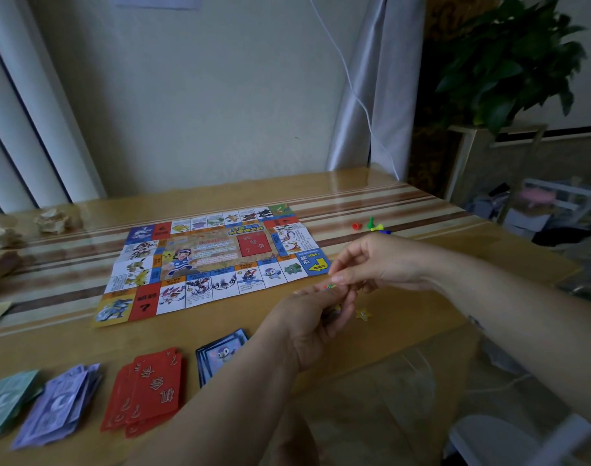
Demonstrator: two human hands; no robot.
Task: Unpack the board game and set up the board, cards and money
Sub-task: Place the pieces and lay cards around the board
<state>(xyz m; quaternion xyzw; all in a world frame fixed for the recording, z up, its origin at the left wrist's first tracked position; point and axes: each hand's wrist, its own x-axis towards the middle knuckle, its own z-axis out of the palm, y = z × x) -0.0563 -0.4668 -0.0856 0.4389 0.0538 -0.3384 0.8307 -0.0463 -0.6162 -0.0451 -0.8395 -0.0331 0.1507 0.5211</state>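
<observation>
Board (206, 260) lies flat mid-tabletop (68, 341), and just off its near right corner your left hand (307, 327) and right hand (371, 264) both pinch one small colourful piece (331, 286), red cards (146, 391), blue cards (216, 356) and money (58, 408) lining the near edge.

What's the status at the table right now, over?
Left hand and right hand pinching small coloured piece. Board flat; cards, money laid out. Nothing blocking.

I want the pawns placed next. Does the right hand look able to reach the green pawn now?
Probably yes: the green pawn stands on the table just beyond the right hand, nothing between them. Its fingers pinch a small piece, so it must let go first.
</observation>
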